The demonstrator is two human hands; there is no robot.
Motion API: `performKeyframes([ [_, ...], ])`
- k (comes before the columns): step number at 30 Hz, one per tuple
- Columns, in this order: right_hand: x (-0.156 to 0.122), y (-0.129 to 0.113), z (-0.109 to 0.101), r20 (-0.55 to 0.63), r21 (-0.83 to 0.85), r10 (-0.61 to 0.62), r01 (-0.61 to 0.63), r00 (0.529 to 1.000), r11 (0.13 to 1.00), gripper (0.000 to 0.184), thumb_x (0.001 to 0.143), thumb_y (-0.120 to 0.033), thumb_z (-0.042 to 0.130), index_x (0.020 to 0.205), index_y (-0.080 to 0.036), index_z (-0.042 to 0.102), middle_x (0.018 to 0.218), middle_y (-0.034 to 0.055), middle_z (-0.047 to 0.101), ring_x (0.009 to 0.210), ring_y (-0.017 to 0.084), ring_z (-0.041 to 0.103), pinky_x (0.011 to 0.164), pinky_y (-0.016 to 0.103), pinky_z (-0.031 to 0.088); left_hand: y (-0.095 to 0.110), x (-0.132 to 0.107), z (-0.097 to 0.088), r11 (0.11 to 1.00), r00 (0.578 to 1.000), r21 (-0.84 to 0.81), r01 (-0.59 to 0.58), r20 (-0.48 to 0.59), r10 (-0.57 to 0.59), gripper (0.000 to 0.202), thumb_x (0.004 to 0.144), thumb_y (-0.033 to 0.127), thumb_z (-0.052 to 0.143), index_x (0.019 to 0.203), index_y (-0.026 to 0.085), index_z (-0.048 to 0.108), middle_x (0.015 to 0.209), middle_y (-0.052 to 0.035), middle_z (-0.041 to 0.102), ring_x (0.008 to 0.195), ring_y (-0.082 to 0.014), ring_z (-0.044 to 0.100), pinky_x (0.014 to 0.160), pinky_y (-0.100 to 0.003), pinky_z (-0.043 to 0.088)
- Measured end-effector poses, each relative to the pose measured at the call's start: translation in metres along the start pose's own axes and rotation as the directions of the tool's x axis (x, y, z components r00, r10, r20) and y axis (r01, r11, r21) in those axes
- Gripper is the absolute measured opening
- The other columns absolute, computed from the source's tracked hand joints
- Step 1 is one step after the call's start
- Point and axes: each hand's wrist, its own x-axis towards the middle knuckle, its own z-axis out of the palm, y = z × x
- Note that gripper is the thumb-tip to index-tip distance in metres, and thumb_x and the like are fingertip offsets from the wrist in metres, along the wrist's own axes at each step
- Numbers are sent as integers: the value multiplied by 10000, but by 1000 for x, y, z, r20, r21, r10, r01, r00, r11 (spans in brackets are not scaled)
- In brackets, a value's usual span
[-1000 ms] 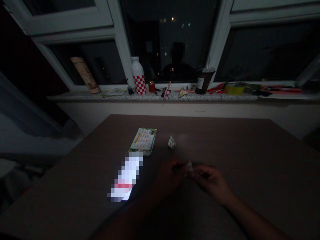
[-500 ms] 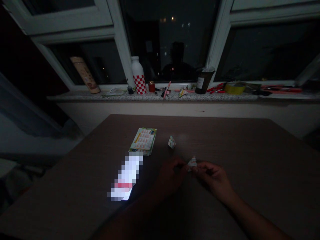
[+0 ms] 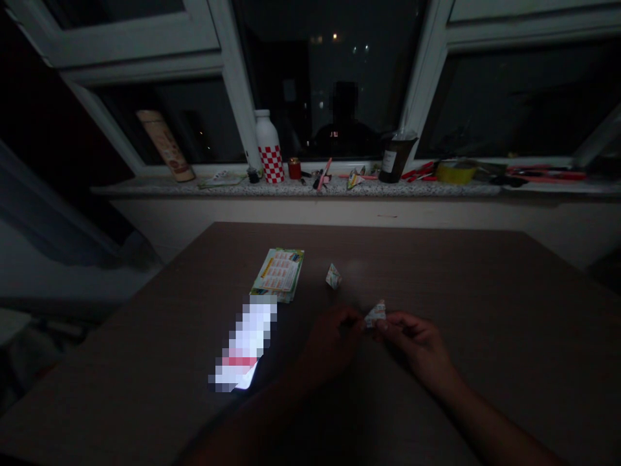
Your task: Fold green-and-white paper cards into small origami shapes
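Observation:
A small folded piece of printed paper [image 3: 376, 314], roughly triangular, is held between my two hands above the table. My left hand [image 3: 334, 336], dark in shadow, pinches its left corner. On the other side, my right hand [image 3: 418, 340] grips the right edge between thumb and fingers. Just beyond my left hand, a second small folded paper piece [image 3: 333, 276] with a pointed top lies on the table. To its left is a stack of printed paper sheets [image 3: 277, 272]. A lit phone [image 3: 245, 340], its screen blurred out, lies nearer to me, left of my left hand.
The brown table [image 3: 436, 265] reaches the wall under a window. Along the sill [image 3: 291, 189] stand a checkered white bottle [image 3: 269, 145], a tan bottle [image 3: 165, 145], a small red jar [image 3: 294, 168], a dark cup [image 3: 394, 158], yellow tape [image 3: 456, 172] and several pens.
The folded paper between my fingers has tilted and shifted slightly up and to the right, with my right hand following. My left hand has barely moved.

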Motion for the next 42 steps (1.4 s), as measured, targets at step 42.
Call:
performKeyframes([
  [42,1,0,-2,289,50,19,-35,957,998,288,837,-429,569,781,-169,681,689,31,658,651,151,580,662,265,435,-18,-2,8,876,991,-467,125,106,-85,268,844,386,529,759,136,578,678,6,533,640,-118,469,623,-229,368],
])
